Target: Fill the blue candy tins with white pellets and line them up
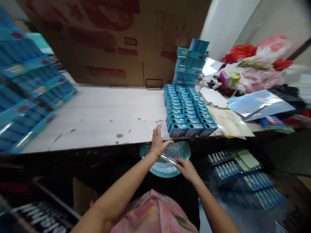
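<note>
My left hand (157, 141) is raised at the table's front edge, fingers stretched out and thumb apart, with nothing visible in it. Its palm is near the front of the rows of small blue boxes (179, 117), which have dark round openings on top. In my right hand (188, 169), the fingers are closed on a shiny, narrow strip-like piece (169, 159), whose exact kind I cannot make out. The far end of that piece reaches my left wrist. Below both hands sits a turquoise basin (167, 175) full of small pale pieces (162, 167).
Stacked blue packs (31, 81) stand at the left, and more packs (189, 66) behind the box rows. A big cardboard carton (109, 42) backs the white table (109, 113). Plastic bags (264, 51) and shiny sheets (262, 102) lie right; wrapped packs (245, 178) sit low.
</note>
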The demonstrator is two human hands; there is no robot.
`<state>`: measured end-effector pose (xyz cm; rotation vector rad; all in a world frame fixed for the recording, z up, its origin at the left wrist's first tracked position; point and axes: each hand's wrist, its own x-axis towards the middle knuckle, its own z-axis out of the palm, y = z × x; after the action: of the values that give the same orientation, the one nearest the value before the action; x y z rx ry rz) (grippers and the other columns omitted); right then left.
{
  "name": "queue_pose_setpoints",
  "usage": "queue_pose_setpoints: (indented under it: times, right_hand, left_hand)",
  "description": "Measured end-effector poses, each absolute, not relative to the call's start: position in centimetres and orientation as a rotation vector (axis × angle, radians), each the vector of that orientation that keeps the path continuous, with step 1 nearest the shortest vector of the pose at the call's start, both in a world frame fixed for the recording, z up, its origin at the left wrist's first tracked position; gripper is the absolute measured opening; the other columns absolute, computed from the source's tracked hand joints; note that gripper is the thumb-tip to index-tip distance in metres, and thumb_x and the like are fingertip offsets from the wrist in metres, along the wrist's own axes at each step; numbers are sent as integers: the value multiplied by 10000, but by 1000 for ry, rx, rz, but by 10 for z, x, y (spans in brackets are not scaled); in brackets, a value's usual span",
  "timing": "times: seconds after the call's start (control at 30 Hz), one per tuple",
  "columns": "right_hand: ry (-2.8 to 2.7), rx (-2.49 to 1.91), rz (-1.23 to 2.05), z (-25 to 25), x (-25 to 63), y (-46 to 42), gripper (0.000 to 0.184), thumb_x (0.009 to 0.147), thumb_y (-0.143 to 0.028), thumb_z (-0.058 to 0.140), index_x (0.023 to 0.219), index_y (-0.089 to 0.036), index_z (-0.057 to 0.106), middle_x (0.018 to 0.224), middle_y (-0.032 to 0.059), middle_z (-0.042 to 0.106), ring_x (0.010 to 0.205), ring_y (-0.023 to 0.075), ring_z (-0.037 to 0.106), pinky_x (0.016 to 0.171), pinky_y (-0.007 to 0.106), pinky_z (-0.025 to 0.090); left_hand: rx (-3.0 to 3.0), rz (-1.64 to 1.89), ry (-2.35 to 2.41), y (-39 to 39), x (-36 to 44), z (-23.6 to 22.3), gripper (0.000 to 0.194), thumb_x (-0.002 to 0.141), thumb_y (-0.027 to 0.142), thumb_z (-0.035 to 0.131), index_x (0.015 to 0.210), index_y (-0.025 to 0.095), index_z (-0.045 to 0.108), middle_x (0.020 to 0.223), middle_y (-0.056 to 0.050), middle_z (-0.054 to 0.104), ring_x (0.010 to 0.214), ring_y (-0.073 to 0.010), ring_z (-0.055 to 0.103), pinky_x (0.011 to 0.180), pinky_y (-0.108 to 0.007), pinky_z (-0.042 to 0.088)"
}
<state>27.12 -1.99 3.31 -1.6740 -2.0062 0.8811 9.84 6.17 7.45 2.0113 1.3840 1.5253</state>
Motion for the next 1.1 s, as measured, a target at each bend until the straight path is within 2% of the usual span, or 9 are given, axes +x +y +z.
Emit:
queue_pose_setpoints:
  times: [0.13,0.27,0.37,0.43,0.5,0.63,0.8,0.97,1.1]
  right_hand:
    - [-2002,-1621,954,6,274,-3,343,713,-384,458,922,-180,637,935,78,655,889,227,578,792,348,422]
    - [-1949,-1733,1043,-27,275,17,489,609,-519,490,895,-153,641,736,76,666,660,225,600,619,331,459]
    - [-1925,-1792,1129,-39,272,24,580,546,-571,504,895,-127,639,625,61,648,492,194,553,537,326,446]
    - [-1916,-1817,1152,-38,270,22,602,525,-578,510,891,-118,638,580,50,634,452,184,528,524,327,439]
    - [-1901,-1847,1163,-33,269,19,614,506,-572,518,892,-110,637,561,45,626,450,184,522,526,329,436]
    - [-1840,-1866,1204,-25,265,14,608,491,-555,543,894,-110,641,571,41,623,458,175,518,516,315,434]
    - [-1810,-1832,1214,-25,264,15,535,491,-526,568,843,-133,659,530,25,603,429,159,492,463,297,411]
    - [-1790,-1866,1218,-25,262,16,559,486,-522,562,858,-115,657,524,26,599,406,146,471,429,283,385]
    - [-1811,-1791,1233,-28,259,15,555,518,-528,551,873,-114,652,540,25,601,409,136,475,436,275,388]
  left_hand:
    - [1835,1700,1819,0,-24,89,659,683,302,591,1244,195,262,1235,-129,336,1074,-219,417,856,-358,398]
    - [1246,1867,2653,-92,-179,91,528,677,276,563,1145,140,360,1135,-120,410,997,-194,461,866,-348,383]
    - [640,1543,3068,-168,-263,73,384,639,244,545,987,109,456,988,-109,491,902,-205,507,846,-386,387]
    - [656,1088,2913,-206,-286,52,337,592,265,567,888,119,496,854,-80,540,840,-221,537,794,-394,413]
    - [825,740,2543,-230,-287,30,375,472,276,650,799,139,529,754,-49,571,768,-226,564,720,-369,446]
    - [969,561,2135,-252,-264,0,462,232,183,724,668,176,572,670,0,613,649,-205,592,588,-297,468]
    - [914,744,2047,-267,-261,18,411,356,282,724,729,197,571,600,33,582,592,-168,577,542,-280,473]
    - [520,1510,1947,-249,-257,88,491,559,408,661,982,213,506,777,-6,600,630,-142,578,576,-298,500]
    - [436,1622,1660,-200,-214,116,391,668,423,569,989,203,528,846,-56,615,590,-137,572,530,-281,496]
